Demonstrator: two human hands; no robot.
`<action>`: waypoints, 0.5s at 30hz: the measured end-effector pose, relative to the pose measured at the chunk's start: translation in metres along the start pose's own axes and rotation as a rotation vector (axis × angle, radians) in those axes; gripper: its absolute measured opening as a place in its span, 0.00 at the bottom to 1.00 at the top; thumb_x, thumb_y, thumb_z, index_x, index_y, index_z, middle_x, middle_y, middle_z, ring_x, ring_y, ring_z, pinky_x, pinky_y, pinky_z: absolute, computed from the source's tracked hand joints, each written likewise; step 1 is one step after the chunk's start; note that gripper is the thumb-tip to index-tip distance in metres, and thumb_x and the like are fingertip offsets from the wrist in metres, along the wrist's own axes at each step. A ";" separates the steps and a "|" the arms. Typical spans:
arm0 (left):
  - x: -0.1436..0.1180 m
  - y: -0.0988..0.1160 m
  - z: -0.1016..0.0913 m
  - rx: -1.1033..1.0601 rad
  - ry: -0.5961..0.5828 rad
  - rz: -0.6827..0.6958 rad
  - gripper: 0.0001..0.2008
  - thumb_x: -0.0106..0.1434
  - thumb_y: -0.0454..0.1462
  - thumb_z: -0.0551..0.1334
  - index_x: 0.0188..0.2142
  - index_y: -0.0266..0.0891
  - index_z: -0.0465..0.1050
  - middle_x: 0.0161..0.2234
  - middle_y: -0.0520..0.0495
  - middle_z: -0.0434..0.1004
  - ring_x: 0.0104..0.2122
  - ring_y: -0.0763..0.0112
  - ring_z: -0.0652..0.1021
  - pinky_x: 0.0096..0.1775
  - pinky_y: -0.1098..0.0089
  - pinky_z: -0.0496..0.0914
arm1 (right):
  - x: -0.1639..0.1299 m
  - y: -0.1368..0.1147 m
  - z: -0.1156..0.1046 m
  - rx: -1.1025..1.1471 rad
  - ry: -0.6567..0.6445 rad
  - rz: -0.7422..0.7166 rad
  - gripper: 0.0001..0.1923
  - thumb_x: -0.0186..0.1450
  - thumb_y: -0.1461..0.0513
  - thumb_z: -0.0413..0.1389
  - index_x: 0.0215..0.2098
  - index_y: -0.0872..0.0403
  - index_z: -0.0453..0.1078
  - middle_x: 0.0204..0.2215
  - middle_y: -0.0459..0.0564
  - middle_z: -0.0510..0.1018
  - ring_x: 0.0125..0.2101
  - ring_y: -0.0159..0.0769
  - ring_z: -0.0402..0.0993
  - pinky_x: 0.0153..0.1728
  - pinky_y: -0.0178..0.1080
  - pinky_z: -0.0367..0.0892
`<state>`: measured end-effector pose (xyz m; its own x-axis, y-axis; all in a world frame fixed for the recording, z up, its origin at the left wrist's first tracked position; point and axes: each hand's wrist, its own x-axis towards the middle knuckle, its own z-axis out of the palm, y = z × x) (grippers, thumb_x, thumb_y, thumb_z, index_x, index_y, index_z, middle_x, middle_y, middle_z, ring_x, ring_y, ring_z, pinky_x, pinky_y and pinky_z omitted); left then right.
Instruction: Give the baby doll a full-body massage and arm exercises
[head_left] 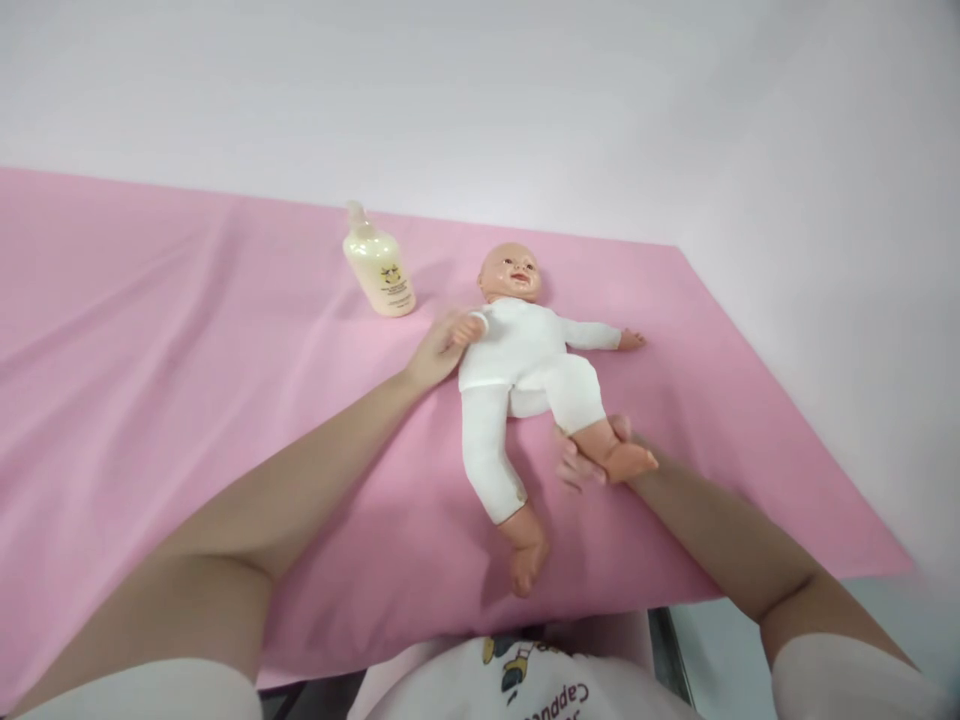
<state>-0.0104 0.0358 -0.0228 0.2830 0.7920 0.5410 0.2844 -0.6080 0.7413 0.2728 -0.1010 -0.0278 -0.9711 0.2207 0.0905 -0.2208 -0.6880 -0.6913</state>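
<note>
Pink cloth (187, 400) covers the table from edge to edge, with a plain white wall (525, 100) rising behind it. At the centre of the cloth a doll (525, 360) in a white suit lies on its back, its head toward 12 o'clock and its bare feet toward 6 o'clock. One doll arm stretches out flat toward 3 o'clock; the other is bent up at about 9 o'clock of its body.

The left hand (439, 350) reaches in from 7 o'clock, and its fingers close lightly around the doll's small hand and wrist on that bent arm. The right hand (589, 455) comes in from 4 o'clock and lies under the doll's lower leg; its fingers curl up around the ankle, so the foot rests on top of them. The doll's other leg lies straight on the cloth, pointing to 6 o'clock.

A cream lotion bottle (379, 265) stands at about 10 o'clock of the doll's head, near it but not touching. White sleeves (847, 680) show at the bottom of the view.
</note>
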 end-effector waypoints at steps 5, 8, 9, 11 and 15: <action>0.002 0.011 -0.001 0.172 -0.156 0.171 0.17 0.65 0.38 0.58 0.51 0.46 0.78 0.57 0.41 0.74 0.61 0.54 0.71 0.66 0.49 0.60 | 0.009 -0.015 0.009 0.036 0.430 -0.312 0.20 0.65 0.50 0.57 0.44 0.57 0.70 0.24 0.43 0.73 0.28 0.32 0.70 0.39 0.38 0.71; 0.002 0.012 -0.001 0.193 -0.153 0.164 0.18 0.65 0.37 0.58 0.52 0.46 0.77 0.57 0.41 0.74 0.60 0.54 0.72 0.65 0.49 0.62 | 0.011 -0.019 0.013 0.023 0.526 -0.287 0.19 0.66 0.50 0.53 0.44 0.57 0.71 0.23 0.43 0.71 0.27 0.33 0.68 0.36 0.39 0.70; 0.002 0.011 -0.001 0.188 -0.148 0.162 0.18 0.65 0.38 0.58 0.53 0.46 0.77 0.57 0.41 0.74 0.59 0.54 0.72 0.65 0.49 0.62 | 0.011 -0.019 0.013 0.027 0.519 -0.276 0.20 0.66 0.50 0.52 0.45 0.57 0.71 0.23 0.42 0.71 0.27 0.33 0.68 0.36 0.39 0.70; 0.001 0.010 -0.001 0.156 -0.121 0.158 0.17 0.65 0.40 0.59 0.53 0.45 0.75 0.56 0.41 0.74 0.59 0.54 0.73 0.65 0.49 0.63 | 0.009 -0.017 0.013 0.037 0.476 -0.260 0.21 0.66 0.49 0.53 0.45 0.57 0.70 0.22 0.42 0.71 0.26 0.33 0.67 0.37 0.40 0.70; -0.002 0.000 0.001 0.043 0.038 0.028 0.19 0.66 0.47 0.61 0.51 0.42 0.72 0.54 0.39 0.76 0.56 0.53 0.75 0.63 0.49 0.65 | 0.001 -0.012 0.010 0.038 0.321 -0.219 0.25 0.62 0.46 0.58 0.45 0.57 0.68 0.22 0.44 0.75 0.25 0.34 0.71 0.38 0.41 0.73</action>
<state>-0.0105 0.0345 -0.0242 0.2566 0.7758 0.5765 0.3161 -0.6310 0.7085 0.2739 -0.0993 -0.0125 -0.8243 0.5661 -0.0006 -0.4283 -0.6245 -0.6531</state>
